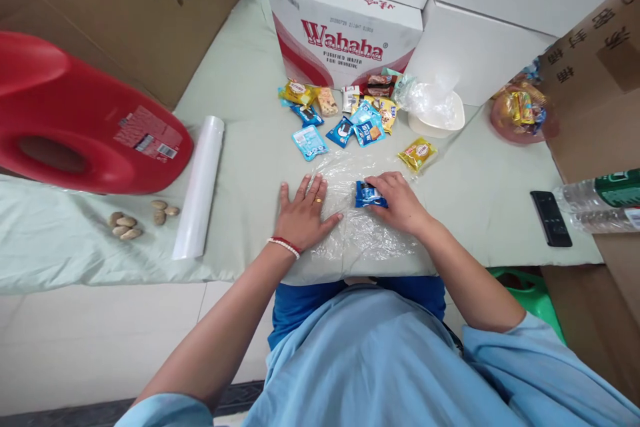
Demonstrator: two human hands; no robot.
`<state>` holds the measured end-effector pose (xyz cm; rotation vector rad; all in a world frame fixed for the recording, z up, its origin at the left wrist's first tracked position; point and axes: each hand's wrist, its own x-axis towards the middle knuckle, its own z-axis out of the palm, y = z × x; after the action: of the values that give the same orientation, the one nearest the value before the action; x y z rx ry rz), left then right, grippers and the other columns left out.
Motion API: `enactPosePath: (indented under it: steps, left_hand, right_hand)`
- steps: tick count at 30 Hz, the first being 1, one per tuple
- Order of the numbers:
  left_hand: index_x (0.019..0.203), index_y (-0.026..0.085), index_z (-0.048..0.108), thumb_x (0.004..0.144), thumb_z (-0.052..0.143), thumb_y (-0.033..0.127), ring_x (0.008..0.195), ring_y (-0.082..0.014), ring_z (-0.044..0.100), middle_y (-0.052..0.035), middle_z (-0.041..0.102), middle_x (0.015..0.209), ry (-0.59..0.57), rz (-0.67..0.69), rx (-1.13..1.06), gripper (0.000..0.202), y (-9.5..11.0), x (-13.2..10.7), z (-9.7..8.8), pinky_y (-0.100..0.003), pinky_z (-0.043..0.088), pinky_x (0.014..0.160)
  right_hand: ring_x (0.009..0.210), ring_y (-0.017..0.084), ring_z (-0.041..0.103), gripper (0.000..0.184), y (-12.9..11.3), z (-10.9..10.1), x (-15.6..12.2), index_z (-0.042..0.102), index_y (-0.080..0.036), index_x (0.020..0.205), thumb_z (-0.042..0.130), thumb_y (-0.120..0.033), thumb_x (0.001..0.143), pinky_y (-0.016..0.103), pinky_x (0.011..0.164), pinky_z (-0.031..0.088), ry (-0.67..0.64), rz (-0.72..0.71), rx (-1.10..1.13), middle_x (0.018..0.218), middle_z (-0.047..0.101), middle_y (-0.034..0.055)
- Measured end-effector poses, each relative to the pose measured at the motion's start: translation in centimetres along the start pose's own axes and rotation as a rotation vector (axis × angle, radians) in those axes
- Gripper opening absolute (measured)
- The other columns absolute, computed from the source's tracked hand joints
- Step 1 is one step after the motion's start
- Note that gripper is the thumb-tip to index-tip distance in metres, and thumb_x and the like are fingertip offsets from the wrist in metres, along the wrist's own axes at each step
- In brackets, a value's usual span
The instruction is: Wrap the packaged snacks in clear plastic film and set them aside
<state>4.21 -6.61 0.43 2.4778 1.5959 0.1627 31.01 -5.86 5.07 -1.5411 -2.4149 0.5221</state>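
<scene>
A sheet of clear plastic wrap point(365, 237) lies crinkled on the cloth in front of me. My left hand point(304, 215) rests flat on its left edge, fingers spread, with nothing in it. Over the middle of the sheet, my right hand point(397, 203) grips a small dark-blue snack packet point(369, 194) by its right side; the fingers cover part of it. Just beyond the sheet lie several packaged snacks, among them a light-blue packet point(309, 143), a dark-blue packet point(341, 133) and a yellow packet point(417, 154).
A plastic wrap roll point(199, 188), several nuts or stones point(125, 225) and a big red jug point(90, 120) stand left. Behind are a Wahaha carton point(345, 33) and a white bowl point(437, 121). Rightward are a pink bowl point(523, 130), a black phone-like device point(551, 218) and plastic bottles point(605, 200).
</scene>
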Motion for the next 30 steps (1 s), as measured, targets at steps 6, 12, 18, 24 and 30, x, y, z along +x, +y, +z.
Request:
enactPosePath:
  steps: [6, 12, 18, 24, 30]
  left_hand:
    - [0.169, 0.02, 0.024, 0.104, 0.041, 0.064, 0.163, -0.039, 0.024, -0.0163, 0.026, 0.175, 0.016, -0.022, -0.048, 0.081, 0.0, -0.6, 0.0, -0.078, 0.0, 0.127]
    - [0.165, 0.028, 0.034, 0.1, 0.063, 0.049, 0.163, -0.0427, 0.023, -0.0175, 0.033, 0.173, 0.346, 0.042, -0.057, 0.074, -0.8, -3.3, -0.2, -0.078, -0.002, 0.127]
    - [0.146, 0.026, 0.049, 0.101, 0.064, 0.033, 0.15, -0.0288, 0.05, -0.0137, 0.053, 0.161, 0.16, 0.525, -0.304, 0.048, -2.5, -6.4, -1.0, -0.051, 0.043, 0.125]
    - [0.119, 0.02, 0.061, 0.094, 0.073, 0.044, 0.154, -0.0356, 0.044, -0.0187, 0.043, 0.167, -0.116, 0.482, -0.456, 0.037, -3.8, -6.8, -1.7, -0.055, 0.046, 0.124]
    - [0.096, 0.022, 0.066, 0.108, 0.048, 0.038, 0.141, -0.0268, 0.06, -0.0115, 0.068, 0.144, -0.266, 0.338, -0.679, 0.027, -5.0, -4.7, -3.0, -0.045, 0.052, 0.118]
  right_hand:
    - [0.138, 0.037, 0.046, 0.072, 0.0, 1.4, 0.3, 0.05, -0.021, 0.156, 0.075, -0.026, 0.088, 0.056, 0.116, 0.04, -0.042, -0.07, 0.066, 0.146, 0.057, 0.0172]
    - [0.116, 0.03, 0.063, 0.037, 1.8, -2.1, -4.9, 0.064, -0.026, 0.138, 0.063, -0.037, 0.103, 0.05, 0.105, 0.051, 0.059, -0.166, 0.27, 0.122, 0.071, 0.0114]
    - [0.127, 0.03, 0.061, 0.035, 2.4, 0.4, -11.6, 0.067, -0.027, 0.131, 0.073, -0.036, 0.098, 0.05, 0.107, 0.053, 0.06, -0.155, 0.32, 0.131, 0.068, 0.0132]
    - [0.112, 0.025, 0.067, 0.011, 2.7, 2.4, -11.7, 0.071, -0.027, 0.105, 0.06, -0.024, 0.104, 0.047, 0.101, 0.054, 0.218, -0.123, 0.381, 0.112, 0.074, 0.0085]
    - [0.092, 0.021, 0.069, 0.016, 2.9, -1.4, -9.0, 0.071, -0.025, 0.102, 0.059, -0.036, 0.105, 0.037, 0.088, 0.055, 0.126, 0.012, 0.526, 0.095, 0.074, 0.0054]
